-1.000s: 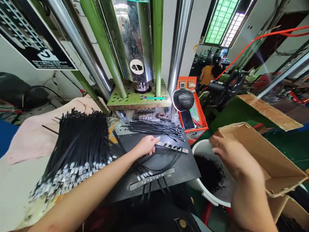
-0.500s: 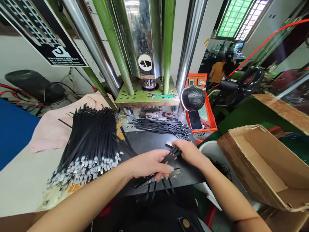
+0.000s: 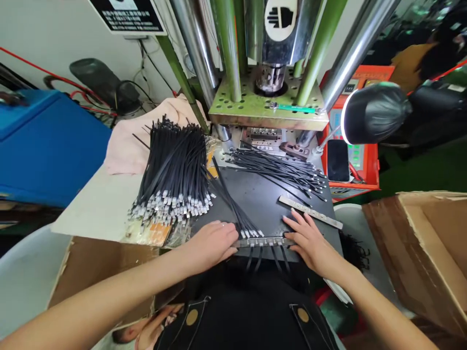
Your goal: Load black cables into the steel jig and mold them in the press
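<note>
A slotted metal bar [image 3: 269, 241] lies along the table's front edge, with several black cables hanging from it toward the apron. My left hand [image 3: 215, 243] has its fingers closed about the bar's left end. At the other end, my right hand [image 3: 310, 240] is open, fingers spread, with fingertips touching the bar. Just behind the bar, a few loose black cables [image 3: 237, 211] point their pale connector ends at it. A second metal bar [image 3: 310, 212] lies slantwise beyond my right fingers.
Left stands a thick pile of black cables [image 3: 175, 165] with pale ends. More cables [image 3: 280, 170] lie before the green press plate [image 3: 262, 109]. A lamp [image 3: 377, 114], a phone [image 3: 338, 160] and a cardboard box [image 3: 404, 243] are at right. A child's head and arm show at bottom left.
The cables that were in my hands are out of them. My hands have moved apart to the two ends of the front metal bar. The camera view has shifted.
</note>
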The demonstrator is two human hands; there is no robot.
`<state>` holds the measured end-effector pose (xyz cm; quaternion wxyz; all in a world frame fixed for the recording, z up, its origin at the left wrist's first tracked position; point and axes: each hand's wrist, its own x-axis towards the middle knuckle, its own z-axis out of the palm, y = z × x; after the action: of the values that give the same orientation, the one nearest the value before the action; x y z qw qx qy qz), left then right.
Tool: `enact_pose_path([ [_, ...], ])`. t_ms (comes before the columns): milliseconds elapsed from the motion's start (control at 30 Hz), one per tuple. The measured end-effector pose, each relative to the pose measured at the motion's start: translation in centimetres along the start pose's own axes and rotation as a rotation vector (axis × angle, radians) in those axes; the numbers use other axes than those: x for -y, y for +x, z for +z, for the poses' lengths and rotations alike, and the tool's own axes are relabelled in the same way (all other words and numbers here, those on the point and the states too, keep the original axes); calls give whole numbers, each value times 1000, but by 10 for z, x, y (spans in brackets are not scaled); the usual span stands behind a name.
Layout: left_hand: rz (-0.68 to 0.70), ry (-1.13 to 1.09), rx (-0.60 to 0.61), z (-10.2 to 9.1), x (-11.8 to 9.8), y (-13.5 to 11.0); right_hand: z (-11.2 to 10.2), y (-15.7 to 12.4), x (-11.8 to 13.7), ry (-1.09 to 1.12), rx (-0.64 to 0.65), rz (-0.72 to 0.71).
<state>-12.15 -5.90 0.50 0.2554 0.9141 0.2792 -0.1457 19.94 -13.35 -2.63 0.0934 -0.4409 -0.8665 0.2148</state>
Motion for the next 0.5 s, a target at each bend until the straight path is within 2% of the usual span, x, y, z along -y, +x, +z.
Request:
enact_pose_path([
  [33,2,18,-14,0,-2,1,0,-1,1,-22,-27,-21],
  [100,-34,9,-36,-11,2,6,-8,5,-3,-41,-43,-60],
  [167,-99,-36,-67,-29,9,14,-26,17,-10,-39,-15,-63],
  [233,-76,-72,-45,-40,12,21,-43,31,-17,-19,45,-64],
  [300,7,-75,53,-35,8,27,-53,42,-21,15,98,-86],
  [367,69,-25,100,-20,-2,30,-57,47,-23,58,110,-105],
  [433,90,19,63,-7,-10,32,-58,49,-28,104,99,-111],
  [500,57,48,15,-7,-7,36,-63,53,-39,138,71,-93],
])
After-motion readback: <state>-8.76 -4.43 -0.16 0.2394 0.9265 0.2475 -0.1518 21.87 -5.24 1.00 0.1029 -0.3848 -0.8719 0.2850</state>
